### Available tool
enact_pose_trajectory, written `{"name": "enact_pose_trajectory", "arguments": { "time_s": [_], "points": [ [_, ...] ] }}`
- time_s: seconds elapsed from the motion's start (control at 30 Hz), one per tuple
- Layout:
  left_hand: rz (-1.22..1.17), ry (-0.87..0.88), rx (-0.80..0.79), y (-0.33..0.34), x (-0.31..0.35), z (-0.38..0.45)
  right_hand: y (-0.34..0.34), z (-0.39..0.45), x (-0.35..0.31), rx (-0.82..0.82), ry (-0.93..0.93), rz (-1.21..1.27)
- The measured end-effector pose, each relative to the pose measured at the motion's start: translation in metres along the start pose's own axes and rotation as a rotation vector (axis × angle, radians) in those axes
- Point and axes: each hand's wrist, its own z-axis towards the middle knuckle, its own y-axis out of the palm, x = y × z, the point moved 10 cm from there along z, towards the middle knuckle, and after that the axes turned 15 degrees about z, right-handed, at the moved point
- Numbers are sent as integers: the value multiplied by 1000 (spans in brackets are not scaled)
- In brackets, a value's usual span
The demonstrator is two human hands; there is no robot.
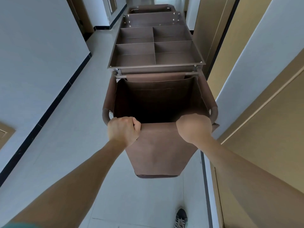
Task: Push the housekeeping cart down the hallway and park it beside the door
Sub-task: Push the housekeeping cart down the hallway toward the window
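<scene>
The brown housekeeping cart (156,66) stretches ahead of me along the hallway. Its top tray is split into several bare compartments, and an open brown fabric bag (158,145) hangs at the near end. My left hand (122,130) is closed around the fabric-covered handle bar at the bag's near rim, left side. My right hand (195,127) grips the same bar on the right. A tan wooden door (263,145) with its frame runs along the right wall, close beside the cart.
White walls with black skirting (54,102) line the left side of the pale tiled floor (79,129). More tan doors stand further along on the left (82,17) and the right (212,30). My dark shoe (181,218) shows at the bottom right.
</scene>
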Motion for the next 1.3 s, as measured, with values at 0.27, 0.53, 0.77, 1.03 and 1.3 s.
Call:
{"name": "enact_pose_trajectory", "arguments": {
  "time_s": [0.27,0.53,0.77,1.03,1.3],
  "points": [
    [58,-28,49,48,21,89,22,101,41,14,-25,-34],
    [37,-34,15,101,28,175,51,195,75,4,-24,-32],
    [43,-32,27,142,29,246,69,272,93,73,-47,26],
    [17,-30,-104,192,26,310,96,343,114,-4,2,-15],
    [25,-23,-186,235,25,368,122,408,136,-38,8,-27]
  ]
}}
